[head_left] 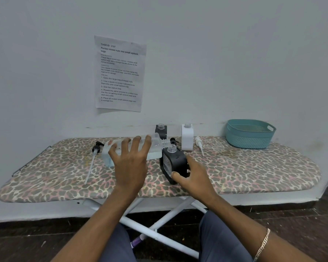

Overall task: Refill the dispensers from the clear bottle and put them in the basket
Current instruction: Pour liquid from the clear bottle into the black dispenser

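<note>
Pale wall is backing a leopard-print ironing board (254, 167), which is serving as the worktop. The left hand (130, 163) is gripping the clear bottle (155, 146) on its side, fingers (135, 144) spread and curled over its body, covering much of it. The bottle's neck is hovering just above the open mouth of a black dispenser (175, 161); whether liquid is flowing is unclear. The right hand (195, 178) is holding that dispenser, thumb pressing its front, the other fingers hidden behind it. A second black dispenser (161, 130) is standing at the back, partly hidden by the bottle, near a white dispenser (187, 138). A teal basket (250, 137) is sitting well apart at the right end.
</note>
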`<state>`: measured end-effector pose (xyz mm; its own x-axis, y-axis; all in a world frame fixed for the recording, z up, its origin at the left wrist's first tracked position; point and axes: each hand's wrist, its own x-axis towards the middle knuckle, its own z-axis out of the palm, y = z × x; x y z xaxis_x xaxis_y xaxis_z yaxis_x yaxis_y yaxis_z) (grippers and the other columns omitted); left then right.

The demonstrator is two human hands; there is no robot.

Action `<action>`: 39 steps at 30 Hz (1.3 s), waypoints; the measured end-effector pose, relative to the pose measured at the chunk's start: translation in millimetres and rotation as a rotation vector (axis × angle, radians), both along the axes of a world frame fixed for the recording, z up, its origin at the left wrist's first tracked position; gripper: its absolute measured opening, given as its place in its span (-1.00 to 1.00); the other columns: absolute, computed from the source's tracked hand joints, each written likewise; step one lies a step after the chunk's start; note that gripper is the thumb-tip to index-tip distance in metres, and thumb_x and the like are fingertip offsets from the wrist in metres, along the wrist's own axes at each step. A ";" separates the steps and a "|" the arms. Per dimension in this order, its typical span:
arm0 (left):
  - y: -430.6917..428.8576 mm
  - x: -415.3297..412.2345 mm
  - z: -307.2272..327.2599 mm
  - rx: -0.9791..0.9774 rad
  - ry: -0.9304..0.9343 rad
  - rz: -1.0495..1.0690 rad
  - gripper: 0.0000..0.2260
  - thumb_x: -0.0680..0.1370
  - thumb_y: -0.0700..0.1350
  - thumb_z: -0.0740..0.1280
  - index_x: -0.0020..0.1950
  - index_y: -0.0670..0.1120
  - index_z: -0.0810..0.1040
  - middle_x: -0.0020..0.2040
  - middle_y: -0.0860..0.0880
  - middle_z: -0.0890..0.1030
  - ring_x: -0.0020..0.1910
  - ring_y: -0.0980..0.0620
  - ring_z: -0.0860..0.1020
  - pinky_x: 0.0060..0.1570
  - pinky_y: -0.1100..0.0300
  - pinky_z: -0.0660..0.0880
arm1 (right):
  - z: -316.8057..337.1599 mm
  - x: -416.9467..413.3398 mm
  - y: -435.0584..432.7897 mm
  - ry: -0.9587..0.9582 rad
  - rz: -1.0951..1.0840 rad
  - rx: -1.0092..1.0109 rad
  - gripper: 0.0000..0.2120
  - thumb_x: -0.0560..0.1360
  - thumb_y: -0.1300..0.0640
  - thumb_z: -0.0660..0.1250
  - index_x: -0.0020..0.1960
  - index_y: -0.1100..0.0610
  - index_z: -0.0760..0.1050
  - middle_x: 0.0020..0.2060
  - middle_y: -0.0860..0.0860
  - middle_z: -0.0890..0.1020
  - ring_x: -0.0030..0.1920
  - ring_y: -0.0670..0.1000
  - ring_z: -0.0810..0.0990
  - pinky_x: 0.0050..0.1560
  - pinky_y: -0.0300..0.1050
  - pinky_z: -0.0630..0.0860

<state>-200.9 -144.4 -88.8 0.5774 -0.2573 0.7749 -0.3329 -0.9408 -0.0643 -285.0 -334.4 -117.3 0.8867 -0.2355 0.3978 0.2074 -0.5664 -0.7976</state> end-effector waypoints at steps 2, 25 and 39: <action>0.2 0.2 -0.1 -0.001 0.000 -0.001 -0.32 0.37 -0.35 0.44 0.47 0.01 0.50 0.31 -0.08 0.60 0.29 -0.23 0.51 0.25 -0.31 0.35 | -0.3 -0.3 0.0 0.003 0.004 0.005 -0.70 0.47 0.05 0.49 0.15 -0.04 0.52 -0.05 -0.14 0.67 -0.06 -0.17 0.63 -0.14 -0.29 0.58; -0.3 -1.4 1.0 -0.001 -0.016 -0.001 -0.34 0.38 -0.36 0.43 0.46 0.01 0.51 0.30 -0.08 0.60 0.27 -0.22 0.51 0.26 -0.31 0.35 | -1.6 -0.3 -0.3 -0.008 0.015 -0.015 -0.65 0.48 0.05 0.48 0.21 -0.08 0.46 -0.06 -0.14 0.65 -0.06 -0.19 0.62 -0.15 -0.26 0.59; -0.3 -0.8 0.5 0.001 -0.021 -0.005 -0.32 0.36 -0.35 0.46 0.46 0.01 0.51 0.30 -0.09 0.60 0.28 -0.22 0.51 0.28 -0.31 0.33 | -3.3 1.5 -1.0 -0.014 0.015 -0.029 -0.65 0.48 0.04 0.47 0.21 -0.10 0.45 -0.04 -0.12 0.66 -0.06 -0.16 0.63 -0.12 -0.22 0.60</action>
<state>-201.7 -144.8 -88.3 0.5595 -0.2604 0.7868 -0.3357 -0.9392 -0.0721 -283.5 -335.4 -120.6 0.8844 -0.2104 0.4166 0.2270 -0.5859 -0.7779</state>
